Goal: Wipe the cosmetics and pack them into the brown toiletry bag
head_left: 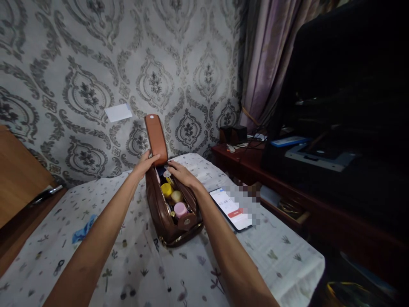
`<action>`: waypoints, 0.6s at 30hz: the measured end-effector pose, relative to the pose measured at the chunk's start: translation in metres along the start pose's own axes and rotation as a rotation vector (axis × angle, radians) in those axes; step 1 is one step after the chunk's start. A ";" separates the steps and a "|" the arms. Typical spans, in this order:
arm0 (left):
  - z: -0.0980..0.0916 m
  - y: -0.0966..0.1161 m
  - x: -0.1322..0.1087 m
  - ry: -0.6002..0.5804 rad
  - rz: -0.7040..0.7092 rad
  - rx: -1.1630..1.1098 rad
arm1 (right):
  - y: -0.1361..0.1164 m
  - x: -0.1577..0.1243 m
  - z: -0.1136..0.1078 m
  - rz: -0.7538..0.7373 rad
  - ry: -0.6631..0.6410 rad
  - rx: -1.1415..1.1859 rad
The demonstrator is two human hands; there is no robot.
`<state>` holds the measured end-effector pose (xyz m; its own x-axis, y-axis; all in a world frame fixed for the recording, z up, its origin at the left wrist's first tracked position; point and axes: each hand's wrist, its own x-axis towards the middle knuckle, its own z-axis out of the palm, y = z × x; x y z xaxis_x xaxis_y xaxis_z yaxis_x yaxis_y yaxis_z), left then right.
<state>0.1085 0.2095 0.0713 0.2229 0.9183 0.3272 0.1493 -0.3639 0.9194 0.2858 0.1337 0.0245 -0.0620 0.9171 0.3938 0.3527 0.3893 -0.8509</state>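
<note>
A brown leather toiletry bag [159,217] stands unzipped on the patterned cloth, its strap flap [156,138] raised at the far end. Inside lie a yellow-lidded jar [166,189], a pale yellowish round container [177,196], a pink-lidded jar [180,209] and smaller items that I cannot make out. My left hand [144,165] is closed on the bag's far left edge, thumb against the base of the flap. With its fingers over the far right rim, my right hand [182,174] grips the bag's opening. Parts of the fingers of both hands are hidden.
Right of the bag, a phone [232,209] with a lit screen lies on the cloth [271,260]. A crumpled blue item [83,229] is at the left. A dark red desk [246,164] with an open drawer [287,209] borders the right side; patterned wallpaper [191,76] stands behind.
</note>
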 end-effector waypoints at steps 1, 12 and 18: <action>0.002 0.002 -0.001 -0.004 0.020 0.012 | 0.001 0.000 0.000 -0.001 0.001 0.003; 0.003 0.005 -0.028 -0.043 0.147 0.063 | 0.008 0.006 0.003 -0.005 0.024 0.054; 0.007 0.006 -0.038 -0.043 0.187 0.111 | -0.001 -0.001 0.001 -0.070 0.011 0.090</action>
<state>0.1076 0.1717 0.0631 0.2974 0.8268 0.4775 0.2062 -0.5440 0.8134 0.2842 0.1330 0.0245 -0.0731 0.8864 0.4571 0.2630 0.4592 -0.8485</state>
